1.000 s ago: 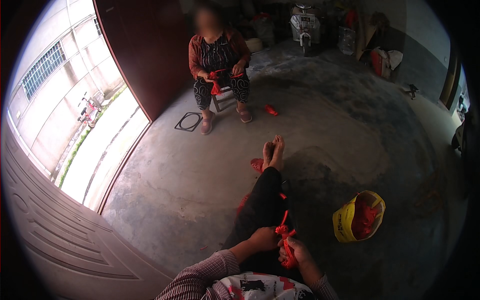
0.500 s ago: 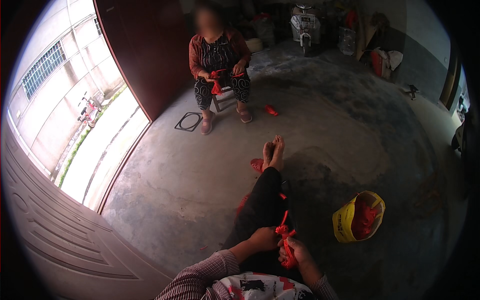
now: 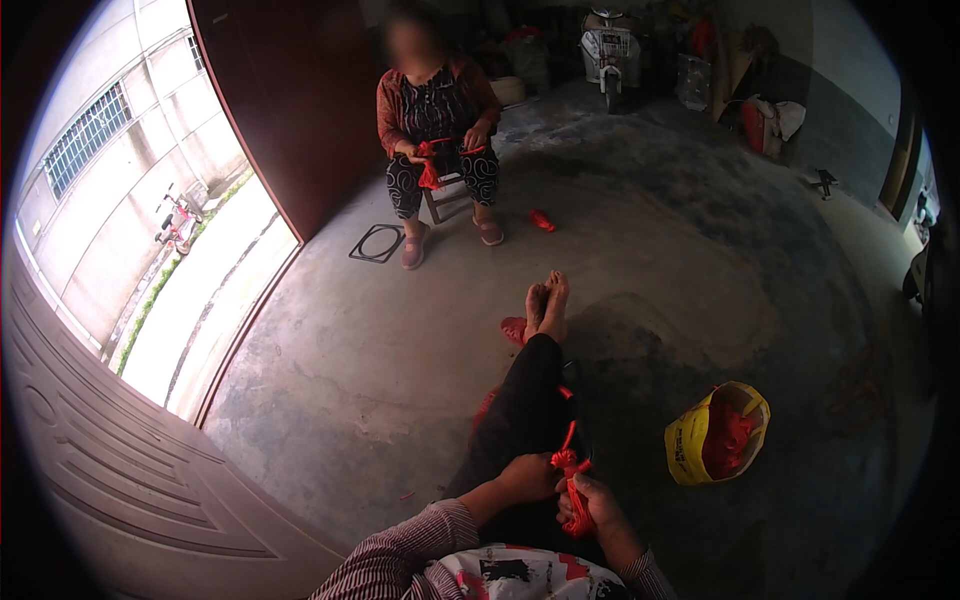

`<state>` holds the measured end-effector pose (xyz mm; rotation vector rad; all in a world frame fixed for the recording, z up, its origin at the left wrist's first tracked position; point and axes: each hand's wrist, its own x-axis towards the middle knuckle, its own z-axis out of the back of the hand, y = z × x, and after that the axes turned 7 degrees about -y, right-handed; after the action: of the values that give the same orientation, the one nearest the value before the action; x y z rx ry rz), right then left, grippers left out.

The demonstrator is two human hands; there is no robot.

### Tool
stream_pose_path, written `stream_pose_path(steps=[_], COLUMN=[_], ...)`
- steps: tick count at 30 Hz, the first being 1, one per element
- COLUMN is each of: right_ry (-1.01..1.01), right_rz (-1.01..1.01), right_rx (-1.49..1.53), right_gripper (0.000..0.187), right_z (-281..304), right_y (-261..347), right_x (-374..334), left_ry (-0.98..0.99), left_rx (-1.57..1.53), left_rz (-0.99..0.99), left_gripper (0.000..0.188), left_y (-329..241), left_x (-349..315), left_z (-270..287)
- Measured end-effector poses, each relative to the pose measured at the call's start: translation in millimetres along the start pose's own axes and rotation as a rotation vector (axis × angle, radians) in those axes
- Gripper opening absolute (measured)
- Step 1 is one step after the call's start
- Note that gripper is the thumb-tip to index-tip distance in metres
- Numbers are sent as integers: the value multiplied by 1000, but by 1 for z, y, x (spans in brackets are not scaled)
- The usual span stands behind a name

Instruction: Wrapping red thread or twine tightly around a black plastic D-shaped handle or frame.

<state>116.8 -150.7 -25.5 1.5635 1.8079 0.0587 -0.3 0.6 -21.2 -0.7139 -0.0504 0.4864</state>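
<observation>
A bundle of glossy red cord [image 3: 578,518] lies over my lap, with a knotted clump at its upper end and a short strand sticking out past it. My right hand [image 3: 602,508] is wrapped round the looped lower part, thumb on top. Close against the knot, my left hand [image 3: 527,478] is closed with its fingers curled; they seem to pinch the cord, though the fingertips are mostly hidden. Beneath both hands are my dark trousers [image 3: 512,410], legs stretched out and bare feet crossed.
A yellow bag [image 3: 688,445] with red cord pieces inside stands open at my right. Across the concrete floor [image 3: 640,240], a seated person [image 3: 440,110] holds red cord; another red bundle [image 3: 541,220] lies near their feet. An open doorway is at left, a scooter [image 3: 610,55] at the back.
My hands and the cord stay almost exactly in place. The seated person's hands and cord have shifted very slightly.
</observation>
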Motion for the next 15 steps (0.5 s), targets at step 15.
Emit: stream_pose_path(steps=[15], right_ry=[-13], right_rz=[5], right_rx=[-42], right_gripper=[39], right_z=[-1], right_y=[1], right_x=[-1], left_ry=[-7], left_rx=[12], left_rz=[-19], left_gripper=[29], left_y=[-3], left_x=[0], left_z=[2])
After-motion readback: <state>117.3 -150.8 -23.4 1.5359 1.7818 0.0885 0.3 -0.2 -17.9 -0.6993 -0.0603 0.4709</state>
